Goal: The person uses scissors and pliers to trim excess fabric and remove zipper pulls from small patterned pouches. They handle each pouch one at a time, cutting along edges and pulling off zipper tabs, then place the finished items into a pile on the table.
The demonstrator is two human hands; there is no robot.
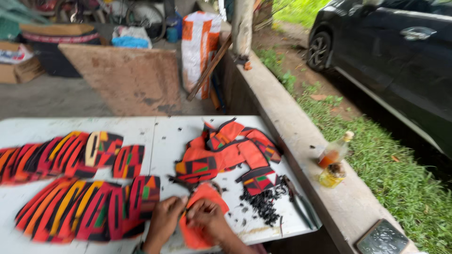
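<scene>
Both hands, left [165, 217] and right [207, 217], pinch an orange fabric piece [200, 226] on the white table [160, 136]. Patterned strips [84, 209] lie left of them; black scraps [263, 202] lie right

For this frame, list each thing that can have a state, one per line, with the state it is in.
left hand: closed on the edge of the orange piece
right hand: pinching the orange piece
orange piece: flat on the white table, held by both hands
patterned strips: laid out overlapping in rows
fabric pile: loosely heaped
black scraps: piled loose
scissors: lying unused
bottles: on the ledge, one upright, one tilted
</scene>
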